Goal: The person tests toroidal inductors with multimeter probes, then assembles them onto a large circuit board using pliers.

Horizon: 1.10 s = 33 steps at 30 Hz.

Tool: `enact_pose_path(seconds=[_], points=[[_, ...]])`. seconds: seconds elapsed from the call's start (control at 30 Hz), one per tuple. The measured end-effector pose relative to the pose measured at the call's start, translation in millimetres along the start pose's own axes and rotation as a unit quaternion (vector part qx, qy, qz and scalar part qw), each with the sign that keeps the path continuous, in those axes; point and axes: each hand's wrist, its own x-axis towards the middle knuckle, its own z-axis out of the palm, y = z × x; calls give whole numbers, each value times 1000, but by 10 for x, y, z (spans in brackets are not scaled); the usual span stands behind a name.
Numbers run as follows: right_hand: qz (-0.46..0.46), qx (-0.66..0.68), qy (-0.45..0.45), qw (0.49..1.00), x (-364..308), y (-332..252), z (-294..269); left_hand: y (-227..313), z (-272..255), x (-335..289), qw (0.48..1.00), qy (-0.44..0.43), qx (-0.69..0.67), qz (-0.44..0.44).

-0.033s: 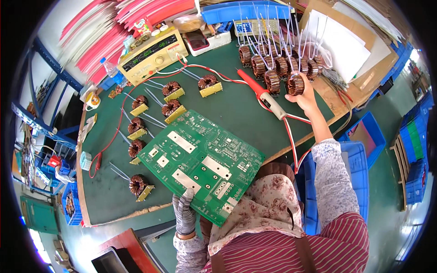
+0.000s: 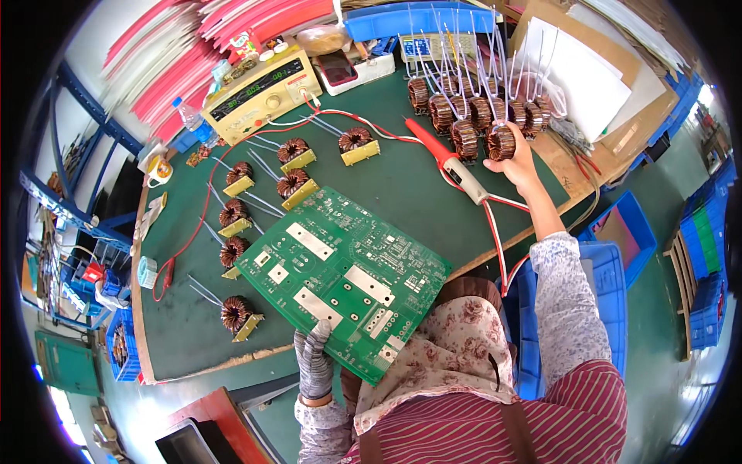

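Observation:
My left hand [image 2: 314,363], in a grey striped glove, grips the lower left edge of a large green circuit board [image 2: 363,267]. The board is tilted over the front of the bench, with pale metal pads on its face. At the back right, my bare right hand [image 2: 521,166] has its fingers round a copper toroid coil [image 2: 501,144] with long upright leads. That coil is at the front of a cluster of similar coils [image 2: 441,114]. Left of the board, several coils on yellow bases [image 2: 236,315] lie with their leads pointing left.
A red and grey probe-like tool [image 2: 452,164] lies mid-bench, its red and white cables [image 2: 495,240] trailing over the front edge. A yellow power supply [image 2: 263,97] stands at the back left, near a phone [image 2: 337,68]. Blue bins [image 2: 610,294] stand right of the bench.

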Motion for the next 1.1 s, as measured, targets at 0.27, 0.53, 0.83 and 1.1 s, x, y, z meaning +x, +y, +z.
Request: enact_pose_path(seconds=[0.27, 0.53, 0.83, 1.1], points=[[-2, -40, -60, 997, 124, 29, -9, 33, -212, -77, 998, 56, -11, -4], [-206, -164, -72, 962, -678, -767, 639, 720, -636, -193, 964, 125, -66, 223], [-115, -78, -436, 889, -1487, -1230, 1997, 883, -1080, -635, 942, 197, -23, 271], [-203, -11, -393, 897, -1685, -1231, 2180, 777, -1212, -782, 949, 207, -29, 238]])
